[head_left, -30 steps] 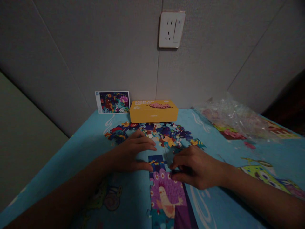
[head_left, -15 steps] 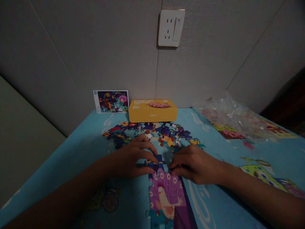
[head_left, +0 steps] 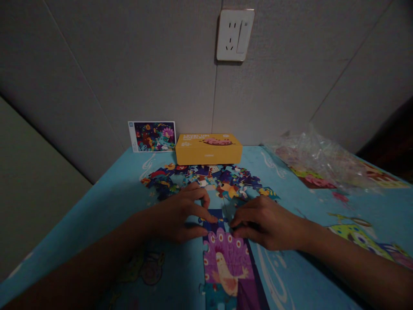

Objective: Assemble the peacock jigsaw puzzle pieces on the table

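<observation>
A partly joined jigsaw puzzle (head_left: 226,262) runs toward me, showing a pink bird-like creature with a fan of eye spots. At its far end is a dark blue puzzle piece (head_left: 215,213). My left hand (head_left: 180,211) has its index fingertip on this piece and its thumb by the near left edge, in a loose pinch. To the right, my right hand (head_left: 264,221) is closed, with curled fingers and thumb tips by the puzzle's upper right edge. What lies between those fingertips, if anything, is hidden.
Loose puzzle pieces (head_left: 226,176) lie heaped before a yellow box (head_left: 209,156). A picture card (head_left: 154,137) leans on the wall beside it. Crumpled clear plastic (head_left: 322,159) lies at the right on the blue patterned cloth (head_left: 109,206). A socket (head_left: 235,35) is on the wall.
My left index finger has shifted slightly right and down on the blue piece, showing more of its far part. My right hand stays by the edge. The view has tilted slightly.
</observation>
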A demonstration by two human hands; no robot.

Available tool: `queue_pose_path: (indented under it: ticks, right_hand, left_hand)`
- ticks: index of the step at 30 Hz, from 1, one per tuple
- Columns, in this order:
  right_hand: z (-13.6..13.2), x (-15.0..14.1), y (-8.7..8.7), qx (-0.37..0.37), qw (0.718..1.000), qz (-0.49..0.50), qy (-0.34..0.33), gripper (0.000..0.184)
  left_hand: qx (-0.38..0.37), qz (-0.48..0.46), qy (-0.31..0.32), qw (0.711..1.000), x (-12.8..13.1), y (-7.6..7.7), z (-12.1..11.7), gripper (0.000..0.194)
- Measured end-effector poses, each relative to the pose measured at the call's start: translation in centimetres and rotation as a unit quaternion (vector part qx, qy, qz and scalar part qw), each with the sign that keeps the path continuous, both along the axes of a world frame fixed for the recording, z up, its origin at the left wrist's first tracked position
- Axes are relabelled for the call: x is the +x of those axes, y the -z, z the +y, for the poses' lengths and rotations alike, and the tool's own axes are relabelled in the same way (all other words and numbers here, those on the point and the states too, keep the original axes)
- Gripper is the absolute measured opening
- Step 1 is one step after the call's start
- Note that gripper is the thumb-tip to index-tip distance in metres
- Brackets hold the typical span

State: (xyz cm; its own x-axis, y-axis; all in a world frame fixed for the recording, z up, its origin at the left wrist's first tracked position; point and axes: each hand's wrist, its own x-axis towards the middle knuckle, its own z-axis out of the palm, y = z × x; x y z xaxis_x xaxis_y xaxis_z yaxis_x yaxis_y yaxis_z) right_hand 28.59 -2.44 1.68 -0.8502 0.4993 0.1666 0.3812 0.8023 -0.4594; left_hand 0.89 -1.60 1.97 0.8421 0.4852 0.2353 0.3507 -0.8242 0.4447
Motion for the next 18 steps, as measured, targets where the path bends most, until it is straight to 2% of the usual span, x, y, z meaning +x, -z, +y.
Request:
queue_pose_path:
  ticks: [18]
  right_hand:
    - [-0.03,-0.05,-0.1,-0.016,1.0,-0.008,0.005,0.02]
  left_hand:
    - [0.014,0.015,-0.003,1.0,-0.12,-0.08,0.05,0.021]
